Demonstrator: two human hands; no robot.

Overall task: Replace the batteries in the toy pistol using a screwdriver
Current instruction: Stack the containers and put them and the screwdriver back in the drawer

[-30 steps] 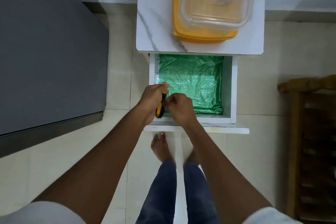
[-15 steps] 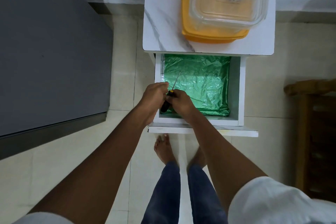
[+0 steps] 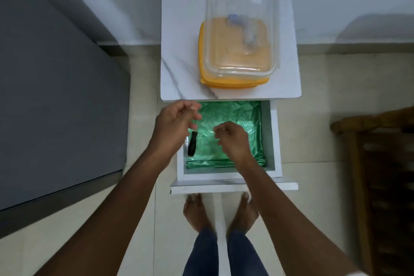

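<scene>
A screwdriver [image 3: 192,144] with a black and yellow handle is over the left side of the open drawer [image 3: 274,141], handle toward me and thin shaft pointing up to my left hand [image 3: 173,124]. That hand hovers at the drawer's back left corner with loosely curled fingers; whether its fingertips still touch the shaft is unclear. My right hand [image 3: 234,140] hangs over the middle of the drawer, fingers curled and apart, nothing seen in it. The pale toy pistol [image 3: 243,29] with a blue part lies in a clear container [image 3: 215,29] on the white cabinet top [image 3: 179,51].
The clear container stands on an orange lid [image 3: 206,74]. Crinkled green foil [image 3: 237,114] lines the drawer. A grey bed [image 3: 56,96] fills the left. A wooden chair [image 3: 376,163] stands at the right. My bare feet are on the tiled floor under the drawer front.
Both hands have come off the screwdriver's handle and moved apart, the left up and back, the right to the drawer's middle. The view has tilted up, showing the whole cabinet top.
</scene>
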